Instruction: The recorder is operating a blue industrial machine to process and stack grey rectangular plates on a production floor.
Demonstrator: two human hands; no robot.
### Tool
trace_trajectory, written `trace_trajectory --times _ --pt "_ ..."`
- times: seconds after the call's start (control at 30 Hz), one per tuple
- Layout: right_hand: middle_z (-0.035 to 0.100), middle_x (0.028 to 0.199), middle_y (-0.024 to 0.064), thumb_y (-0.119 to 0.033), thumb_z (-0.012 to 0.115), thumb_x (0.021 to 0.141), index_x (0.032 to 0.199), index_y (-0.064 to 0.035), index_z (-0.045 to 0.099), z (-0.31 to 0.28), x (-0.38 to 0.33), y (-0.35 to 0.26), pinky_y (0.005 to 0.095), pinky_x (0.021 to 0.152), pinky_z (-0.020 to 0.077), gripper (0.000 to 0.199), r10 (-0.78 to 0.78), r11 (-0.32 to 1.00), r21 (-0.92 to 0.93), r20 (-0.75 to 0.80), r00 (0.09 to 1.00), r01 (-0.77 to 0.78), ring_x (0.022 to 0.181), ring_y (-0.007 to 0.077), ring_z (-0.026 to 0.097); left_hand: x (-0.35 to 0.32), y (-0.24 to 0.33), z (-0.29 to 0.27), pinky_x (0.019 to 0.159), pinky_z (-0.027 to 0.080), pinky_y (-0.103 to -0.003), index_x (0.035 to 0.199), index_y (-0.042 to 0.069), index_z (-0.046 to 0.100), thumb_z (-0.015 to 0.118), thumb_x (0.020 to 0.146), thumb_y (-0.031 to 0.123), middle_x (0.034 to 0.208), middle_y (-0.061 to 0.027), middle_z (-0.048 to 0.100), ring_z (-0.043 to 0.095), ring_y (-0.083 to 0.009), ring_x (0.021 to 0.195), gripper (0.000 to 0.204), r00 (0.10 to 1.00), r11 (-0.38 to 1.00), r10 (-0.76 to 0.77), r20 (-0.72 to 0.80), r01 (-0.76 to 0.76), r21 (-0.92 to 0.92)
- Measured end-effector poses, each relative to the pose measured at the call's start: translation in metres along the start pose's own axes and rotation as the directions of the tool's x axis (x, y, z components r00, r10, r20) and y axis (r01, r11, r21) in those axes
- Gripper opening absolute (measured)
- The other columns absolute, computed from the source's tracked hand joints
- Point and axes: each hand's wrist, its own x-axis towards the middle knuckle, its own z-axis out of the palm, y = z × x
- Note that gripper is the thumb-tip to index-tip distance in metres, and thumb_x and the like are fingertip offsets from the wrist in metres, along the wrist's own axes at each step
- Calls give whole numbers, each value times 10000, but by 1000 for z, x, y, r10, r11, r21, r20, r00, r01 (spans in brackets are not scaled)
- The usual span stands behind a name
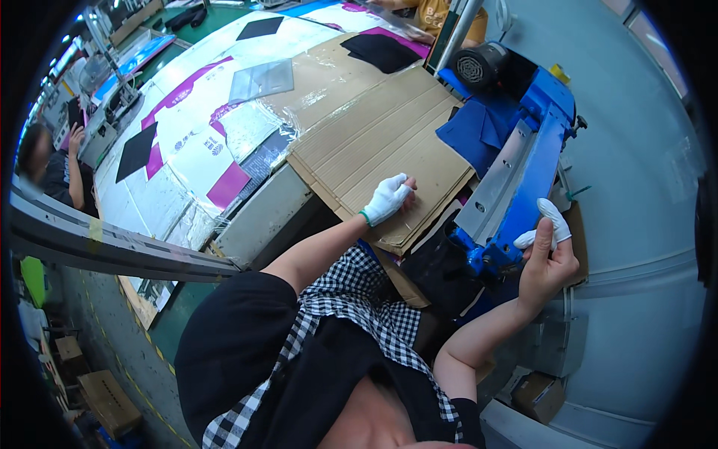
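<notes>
Resting on a stack of brown cardboard sheets (389, 150), the left hand (387, 199) wears a white glove and lies with fingers curled loosely downward, pressing the top sheet near its near edge rather than gripping it. The cardboard lies on a long table (262, 217), partly over clear plastic film (258, 123) and white and magenta printed sheets (191, 142). To the right, the right hand (546, 258) is raised with white covers on two fingertips, its fingers closed around the near end of a blue machine (523, 179) with a grey metal bar (497, 183). Blue cloth (475, 127) lies just beside the bar. Black pieces (381, 51) sit farther off on the table. Another person (52, 168) sits at the far left.
</notes>
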Motion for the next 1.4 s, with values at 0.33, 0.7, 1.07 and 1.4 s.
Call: trace_trajectory --times 0.33,0.7,1.07,1.4 --pt "629 653 30 -210 565 879 978 -1 644 1 0 1 165 397 299 245 27 999 18 -37 999 -26 410 48 389 -26 13 -27 495 438 -213 829 33 563 451 917 313 630 -31 560 526 -108 519 314 994 995 -92 51 90 30" --pt "532 520 -10 -218 529 901 997 1 626 7 5 0 146 370 253 258 26 1000 3 -72 997 -25 384 24 348 150 51 -158 746 448 -381 1065 36 532 569 782 411 946 -197 586 564 -341 860 471 758 483 291 -584 410 773" --pt "593 558 24 -149 548 873 1023 0 624 1 5 0 156 388 296 224 76 997 -8 -11 997 -76 401 46 426 174 62 -234 818 455 -348 1198 -25 433 733 624 471 1027 -179 561 557 -316 912 816 869 278 178 -462 406 871" --pt "622 857 67 -241 517 891 1143 35 520 -10 19 3 164 568 375 373 222 807 566 -30 974 -167 665 60 514 99 180 -154 703 486 -271 1052 -37 537 644 768 340 894 -144 603 584 -228 753 483 965 795 30 -260 135 591"
